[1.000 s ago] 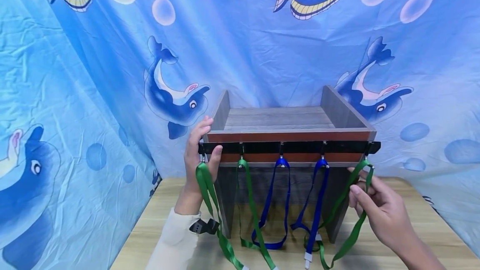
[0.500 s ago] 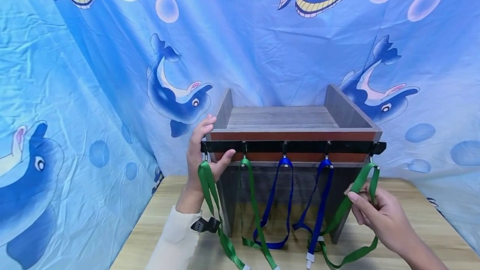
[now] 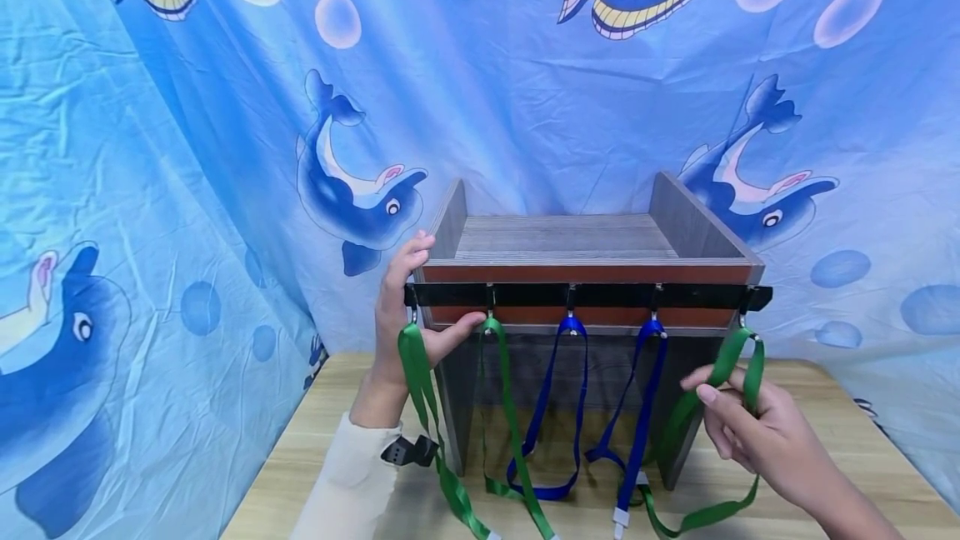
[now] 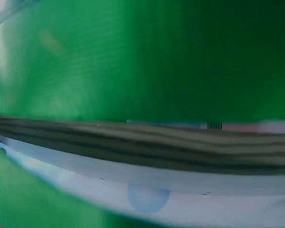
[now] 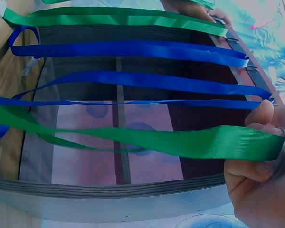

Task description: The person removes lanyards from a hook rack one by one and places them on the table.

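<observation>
A grey wooden shelf (image 3: pixel 562 236) with a red-brown front stands on a wooden table (image 3: pixel 832 440). A black hook rail (image 3: pixel 600 296) runs across its front. From the hooks hang three green lanyards and two blue lanyards (image 3: pixel 637 407). My left hand (image 3: pixel 408 311) grips the shelf's left end, thumb under the rail beside the leftmost green lanyard (image 3: pixel 416 377). My right hand (image 3: pixel 731 411) pinches the rightmost green lanyard (image 3: pixel 753 361) just below its hook. In the right wrist view that green lanyard (image 5: pixel 180 140) runs into my fingers (image 5: pixel 259 164). A green blur fills most of the left wrist view.
A blue curtain (image 3: pixel 187 190) printed with dolphins and fish hangs close behind and to both sides. The lanyards' loose ends (image 3: pixel 622 515) trail on the tabletop in front of the shelf. A black wrist strap (image 3: pixel 408 450) sits on my pale left sleeve.
My right hand has slid a little down the rightmost green lanyard, still holding it. My left thumb has reached further right under the rail.
</observation>
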A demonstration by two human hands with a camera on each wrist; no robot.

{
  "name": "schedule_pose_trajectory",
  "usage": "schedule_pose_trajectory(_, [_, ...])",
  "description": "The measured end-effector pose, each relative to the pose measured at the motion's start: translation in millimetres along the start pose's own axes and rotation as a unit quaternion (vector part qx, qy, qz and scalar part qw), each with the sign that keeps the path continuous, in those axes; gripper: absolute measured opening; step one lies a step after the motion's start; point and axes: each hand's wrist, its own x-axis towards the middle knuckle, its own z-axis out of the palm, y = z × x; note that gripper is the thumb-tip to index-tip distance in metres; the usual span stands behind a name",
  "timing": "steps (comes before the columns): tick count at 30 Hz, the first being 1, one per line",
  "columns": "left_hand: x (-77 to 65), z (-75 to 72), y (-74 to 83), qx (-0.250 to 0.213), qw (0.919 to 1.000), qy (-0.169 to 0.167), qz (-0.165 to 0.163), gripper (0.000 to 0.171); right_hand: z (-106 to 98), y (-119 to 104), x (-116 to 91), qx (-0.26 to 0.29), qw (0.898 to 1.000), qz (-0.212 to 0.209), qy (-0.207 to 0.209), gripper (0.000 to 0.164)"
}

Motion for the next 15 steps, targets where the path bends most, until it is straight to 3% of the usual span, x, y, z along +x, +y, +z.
schedule_pose_trajectory(4, [-0.3,0.2,0.0,0.0,1.0,0.003,0.003,0.089,-4,-1,-3,-0.012,0.999,-0.036,0.015,0.031])
schedule_pose_trajectory(8, [-1.0,0.6,0.4,0.003,1.0,0.005,0.001,0.089,-10,-8,-4,-0.023,0.996,-0.066,0.057,0.033])
schedule_pose_trajectory(15, [-1.3,0.2,1.2,0.008,1.0,0.003,-0.004,0.088,-26,-19,1,0.086,0.982,-0.153,0.073,0.034])
